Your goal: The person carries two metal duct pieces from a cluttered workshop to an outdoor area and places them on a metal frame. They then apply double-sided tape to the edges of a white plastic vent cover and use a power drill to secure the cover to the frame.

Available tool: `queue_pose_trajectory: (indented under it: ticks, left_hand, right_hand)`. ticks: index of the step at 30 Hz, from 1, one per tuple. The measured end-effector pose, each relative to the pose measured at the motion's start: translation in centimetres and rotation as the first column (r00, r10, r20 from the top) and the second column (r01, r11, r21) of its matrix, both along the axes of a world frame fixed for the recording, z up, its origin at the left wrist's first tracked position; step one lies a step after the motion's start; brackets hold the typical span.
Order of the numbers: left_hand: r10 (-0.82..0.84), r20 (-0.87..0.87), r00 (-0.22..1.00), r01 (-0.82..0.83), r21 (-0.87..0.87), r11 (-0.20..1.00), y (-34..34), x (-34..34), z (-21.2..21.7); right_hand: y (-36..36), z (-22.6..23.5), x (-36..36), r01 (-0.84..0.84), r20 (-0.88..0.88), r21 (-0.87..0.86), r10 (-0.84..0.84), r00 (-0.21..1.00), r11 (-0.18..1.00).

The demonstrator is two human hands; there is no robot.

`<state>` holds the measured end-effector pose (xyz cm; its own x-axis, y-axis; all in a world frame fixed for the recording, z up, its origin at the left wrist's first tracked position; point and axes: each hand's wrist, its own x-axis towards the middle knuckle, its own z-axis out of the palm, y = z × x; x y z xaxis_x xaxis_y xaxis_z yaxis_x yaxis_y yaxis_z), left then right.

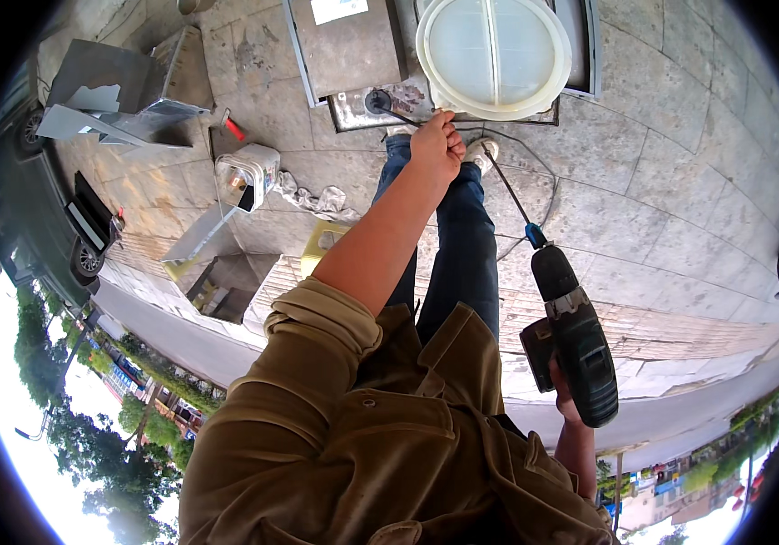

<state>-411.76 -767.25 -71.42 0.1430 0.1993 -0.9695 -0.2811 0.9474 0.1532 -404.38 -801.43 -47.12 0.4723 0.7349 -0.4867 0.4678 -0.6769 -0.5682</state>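
The left hand (437, 143) is pinching the long bit (505, 193) near its tip at the grey box (344, 45), while the right hand (564, 386) is gripping the drill (575, 341); spinning it now could be catching fingers

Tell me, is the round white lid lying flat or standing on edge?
Lying flat. The round white lid shows its full circular face to the camera and rests on the grey metal box, just beyond the left hand.
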Motion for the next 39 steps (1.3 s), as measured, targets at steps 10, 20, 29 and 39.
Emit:
queue_pose_trajectory:
  ticks: [10, 20, 29, 39]
  left_hand:
    - [-0.468, -0.180, 0.865, 0.500, 0.366, 0.784, 2.0, -3.7, 4.2]
    - [-0.652, -0.126, 0.748, 0.637, 0.412, 0.652, 5.6, -4.1, 6.0]
    - [-0.779, -0.375, 0.503, 0.832, 0.455, 0.318, 8.1, -1.6, 5.0]
    - [-0.735, -0.507, 0.451, 0.877, 0.406, 0.258, 8.6, -0.5, 4.3]
  right_hand:
    - [-1.1, -4.0, 1.5, 0.389, -0.476, -0.048, -0.364, 0.801, 0.920]
    - [9.0, -0.5, 3.3, 0.660, -0.681, -0.058, -0.513, 0.522, 0.749]
    - [11.3, -1.9, 3.0, 0.674, -0.769, 0.111, -0.367, 0.524, 0.730]
    - [20.0, -11.1, 5.5, 0.735, -0.941, 0.125, -0.155, 0.300, 0.666]
